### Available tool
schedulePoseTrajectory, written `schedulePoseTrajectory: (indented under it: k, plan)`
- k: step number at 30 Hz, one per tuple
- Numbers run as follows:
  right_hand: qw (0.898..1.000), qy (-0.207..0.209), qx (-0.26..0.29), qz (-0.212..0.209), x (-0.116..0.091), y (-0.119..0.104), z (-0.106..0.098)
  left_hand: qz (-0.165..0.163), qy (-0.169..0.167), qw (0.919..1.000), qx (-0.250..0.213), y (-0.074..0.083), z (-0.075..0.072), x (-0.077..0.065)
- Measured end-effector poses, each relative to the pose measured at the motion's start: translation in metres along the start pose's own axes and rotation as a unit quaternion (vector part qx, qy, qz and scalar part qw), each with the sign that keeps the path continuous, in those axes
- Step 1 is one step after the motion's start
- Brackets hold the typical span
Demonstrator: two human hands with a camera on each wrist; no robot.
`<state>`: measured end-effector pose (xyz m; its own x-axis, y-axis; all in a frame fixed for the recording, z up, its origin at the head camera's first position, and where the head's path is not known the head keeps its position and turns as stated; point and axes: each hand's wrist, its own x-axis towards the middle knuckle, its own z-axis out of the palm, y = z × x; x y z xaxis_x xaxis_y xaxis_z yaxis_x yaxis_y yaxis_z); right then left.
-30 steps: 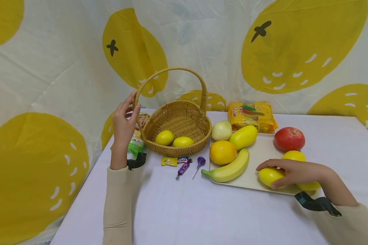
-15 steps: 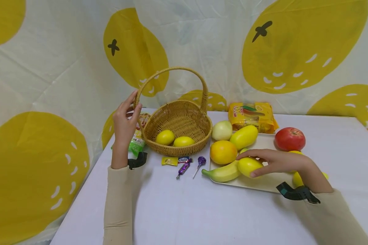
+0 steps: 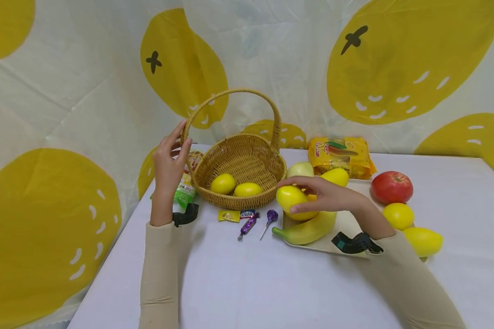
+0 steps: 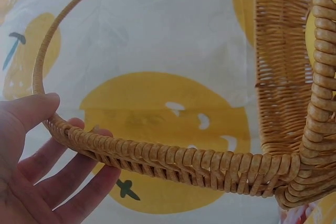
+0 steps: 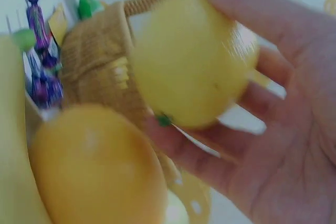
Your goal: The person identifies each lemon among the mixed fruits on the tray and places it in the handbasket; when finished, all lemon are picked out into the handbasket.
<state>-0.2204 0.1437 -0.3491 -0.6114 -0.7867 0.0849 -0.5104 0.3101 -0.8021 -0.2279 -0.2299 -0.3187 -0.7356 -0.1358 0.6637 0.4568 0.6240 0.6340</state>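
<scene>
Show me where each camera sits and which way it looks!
Head: worn on the head, looking forward and down at the table; the left hand, right hand and both sleeves show.
Left wrist: worn there, looking along the left hand at the basket handle; part of that hand shows.
Right wrist: worn there, looking at the yellow fruit in the right hand; part of that hand shows.
Shared: head and right wrist both see the basket.

The yellow packet (image 3: 340, 158) seemingly reads "QQ"; other lettering is illegible.
</scene>
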Motion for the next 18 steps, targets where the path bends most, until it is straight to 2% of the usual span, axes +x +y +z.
schedulePoseTrajectory:
  k: [5,8,12,18]
  plan:
    - [0.993,0.102,0.013,0.056,0.031,-0.001,0.013,0.000,0.001,1.0000,-0.001,0.000,0.000,0.000]
    - [0.988,0.132,0.024,0.078,0.048,0.000,0.017,0.000,0.002,1.0000,-0.002,-0.001,0.001,0.001]
    - [0.988,0.138,0.017,0.064,0.064,0.000,0.019,0.001,0.002,1.0000,-0.003,-0.001,0.001,0.001]
    - [0.993,0.115,-0.013,0.036,0.079,0.002,0.023,0.000,0.001,1.0000,-0.003,-0.001,0.001,0.001]
